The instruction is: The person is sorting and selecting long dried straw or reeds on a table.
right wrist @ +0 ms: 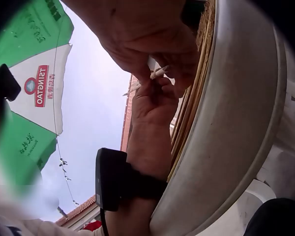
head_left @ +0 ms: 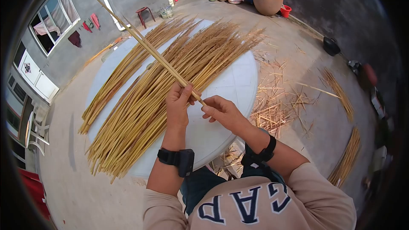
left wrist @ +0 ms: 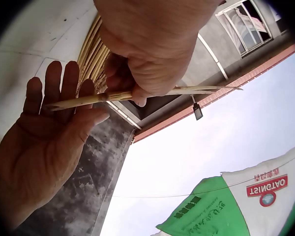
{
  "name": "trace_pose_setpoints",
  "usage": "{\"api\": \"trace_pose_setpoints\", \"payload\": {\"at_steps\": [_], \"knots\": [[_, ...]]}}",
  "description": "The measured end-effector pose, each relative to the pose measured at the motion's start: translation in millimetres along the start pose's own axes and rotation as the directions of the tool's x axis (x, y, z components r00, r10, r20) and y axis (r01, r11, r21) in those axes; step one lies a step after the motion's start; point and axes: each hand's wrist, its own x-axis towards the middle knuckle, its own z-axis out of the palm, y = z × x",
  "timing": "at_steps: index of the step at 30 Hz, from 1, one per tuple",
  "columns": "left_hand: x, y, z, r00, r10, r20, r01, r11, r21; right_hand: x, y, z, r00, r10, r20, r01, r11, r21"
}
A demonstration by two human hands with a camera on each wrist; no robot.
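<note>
My left hand [head_left: 177, 99] pinches stalk [head_left: 157, 55] low, likely for control | right hand [head_left: 223, 113], fingers straight, at its end | pile [head_left: 145, 98] on bench [head_left: 243, 74], butts [head_left: 104, 157] nearer me, likely for reach

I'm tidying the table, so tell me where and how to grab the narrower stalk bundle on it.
Probably by the bare stems of the narrower bundle, just above their near ends, coming from the left in the head view. The stems lie straight and close together there, while the feathery heads spread beyond; that side faces bare tabletop, whereas the wider bundle lies along the other.
</note>
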Motion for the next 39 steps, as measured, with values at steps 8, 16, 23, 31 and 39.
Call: {"api": "trace_pose_setpoints", "payload": {"at_steps": [8, 16, 23, 31, 39], "knots": [[-3.0, 2.2, 6.8, 0.998, 0.054, -0.028, -0.048, 0.984, 0.174, 32.0, 30.8, 16.9, 0.904, -0.405, -0.136, 0.327, 0.861, -0.391], [-2.5, -1.6, 1.0, 0.998, 0.053, 0.014, -0.055, 0.984, 0.168, 24.0, 25.8, 13.8, 0.926, -0.355, -0.128, 0.318, 0.917, -0.239], [-1.9, -1.5, -2.6, 0.998, 0.018, 0.067, -0.019, 1.0, 0.022, 21.7, 24.0, 6.2, 0.984, -0.177, -0.021, 0.177, 0.984, 0.006], [-1.7, -1.8, 3.7, 0.998, -0.048, -0.045, 0.044, 0.997, -0.07, 24.7, 27.2, 4.7, 0.985, -0.174, -0.005, 0.174, 0.985, 0.02], [-1.4, -6.7, -2.0, 0.989, 0.054, -0.135, -0.045, 0.997, 0.069, 24.9, 29.9, 10.0, 0.951, -0.292, -0.103, 0.255, 0.927, -0.274]]}}
